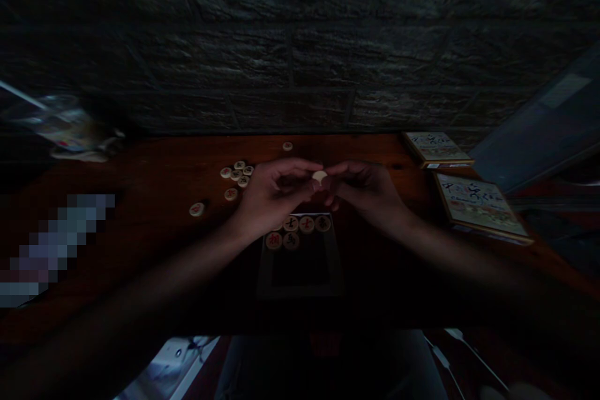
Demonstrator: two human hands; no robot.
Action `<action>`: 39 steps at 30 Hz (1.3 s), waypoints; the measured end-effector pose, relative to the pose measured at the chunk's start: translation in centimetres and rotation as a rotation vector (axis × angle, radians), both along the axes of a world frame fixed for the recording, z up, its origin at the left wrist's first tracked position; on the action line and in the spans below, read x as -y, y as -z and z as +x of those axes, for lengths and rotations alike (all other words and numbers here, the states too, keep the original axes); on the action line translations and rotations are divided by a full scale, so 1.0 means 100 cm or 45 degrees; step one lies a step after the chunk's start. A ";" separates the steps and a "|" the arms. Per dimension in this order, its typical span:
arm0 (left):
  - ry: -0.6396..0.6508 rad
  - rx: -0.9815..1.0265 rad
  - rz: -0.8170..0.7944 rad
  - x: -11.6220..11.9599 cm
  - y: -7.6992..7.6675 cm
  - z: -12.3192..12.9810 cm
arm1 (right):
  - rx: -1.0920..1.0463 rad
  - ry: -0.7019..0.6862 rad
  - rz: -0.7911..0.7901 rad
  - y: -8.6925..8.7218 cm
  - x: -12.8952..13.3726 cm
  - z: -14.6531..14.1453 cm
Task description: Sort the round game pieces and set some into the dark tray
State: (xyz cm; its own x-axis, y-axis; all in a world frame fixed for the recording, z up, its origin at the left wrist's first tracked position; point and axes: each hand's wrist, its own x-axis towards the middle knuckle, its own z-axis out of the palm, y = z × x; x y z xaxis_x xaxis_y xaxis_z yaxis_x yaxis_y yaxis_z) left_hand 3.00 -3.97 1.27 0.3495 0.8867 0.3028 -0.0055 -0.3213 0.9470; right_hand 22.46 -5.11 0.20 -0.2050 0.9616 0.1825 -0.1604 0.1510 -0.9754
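Between the fingertips of both hands is a pale round game piece (319,176), raised over the back of an open tray (334,262). My left hand (274,194) pinches it from the left, and my right hand (368,190) has its fingers closed at the piece's right side. Inside the tray, discs with black or red characters stand in rows at the back, among them a red-marked disc (274,240) and a black-marked disc (291,240). The front part of the tray is dark.
Several loose discs (237,174) lie left of my left hand, with a single disc (197,209) farther left and another (287,146) near the stone wall. Two flat boxes (480,203) rest at the right. A plastic cup (70,128) stands back left.
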 end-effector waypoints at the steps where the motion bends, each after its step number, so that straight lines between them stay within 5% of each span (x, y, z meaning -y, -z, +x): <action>1: -0.012 -0.001 0.002 0.000 -0.001 0.000 | -0.004 -0.013 -0.008 0.000 0.000 0.000; 20: 0.079 -0.078 0.178 0.001 0.010 0.000 | 0.063 -0.026 -0.028 0.000 0.003 -0.002; 33: -0.089 -0.041 -0.039 0.004 -0.001 0.002 | 0.066 -0.048 0.009 0.004 0.002 0.000; 39: -0.034 0.070 -0.225 0.008 -0.002 0.005 | 0.110 0.042 0.097 0.007 0.002 -0.001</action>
